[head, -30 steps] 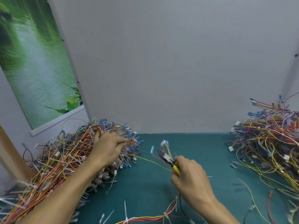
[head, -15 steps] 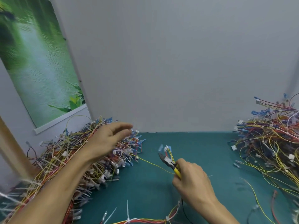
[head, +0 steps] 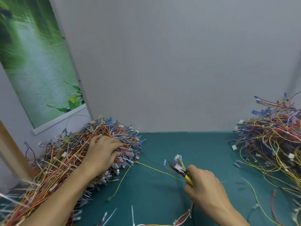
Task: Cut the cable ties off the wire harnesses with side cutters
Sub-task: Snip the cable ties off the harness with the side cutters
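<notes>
While the right hand (head: 206, 188) wraps its grip round the side cutters (head: 179, 170), ready to snip, the left hand (head: 104, 154) rests slack-fingered on the left harness pile (head: 57, 160), grasping nothing, likely choosing one.

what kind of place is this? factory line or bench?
Likely a hand-work bench in a small workshop, not an automated line. Wire harnesses lie heaped in a left pile and a right pile on a green mat; the right hand holds side cutters, with snipped cable ties near.

There go the yellow-handled side cutters (head: 182, 172): plastic grips, dull grey metal head. Smooth matt teal tabletop (head: 187, 147). Plastic-sheathed wire harnesses (head: 65, 160), slick white plastic cable tie (head: 132, 213).
</notes>
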